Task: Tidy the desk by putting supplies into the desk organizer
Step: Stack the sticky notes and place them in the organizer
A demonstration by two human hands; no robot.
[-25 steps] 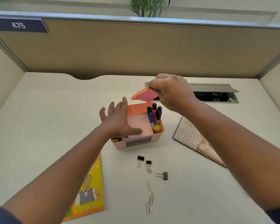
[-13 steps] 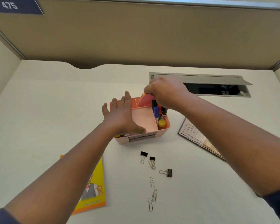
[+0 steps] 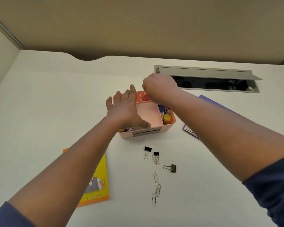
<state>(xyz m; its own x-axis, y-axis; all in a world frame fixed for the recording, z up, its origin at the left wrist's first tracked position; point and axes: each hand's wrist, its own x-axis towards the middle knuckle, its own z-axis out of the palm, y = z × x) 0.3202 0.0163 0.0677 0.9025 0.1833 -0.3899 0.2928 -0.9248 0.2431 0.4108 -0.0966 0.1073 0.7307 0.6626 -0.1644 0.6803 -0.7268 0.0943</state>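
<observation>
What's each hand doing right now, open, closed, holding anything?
Left hand: open, fingers spread, resting on the pink organizer.
Right hand: curled over the organizer's back compartment; fingertips hidden, so cannot tell if it holds anything.

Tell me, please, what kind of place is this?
Most likely an office cubicle. A white desk is enclosed by tan partition walls, and a cable hatch is built into the desktop. A pink desk organizer with markers, plus binder clips, fits office work.

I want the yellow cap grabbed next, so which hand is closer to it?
Right. The right hand is over the organizer's back, its forearm passing just above the yellow cap; the left hand rests on the opposite side.
</observation>
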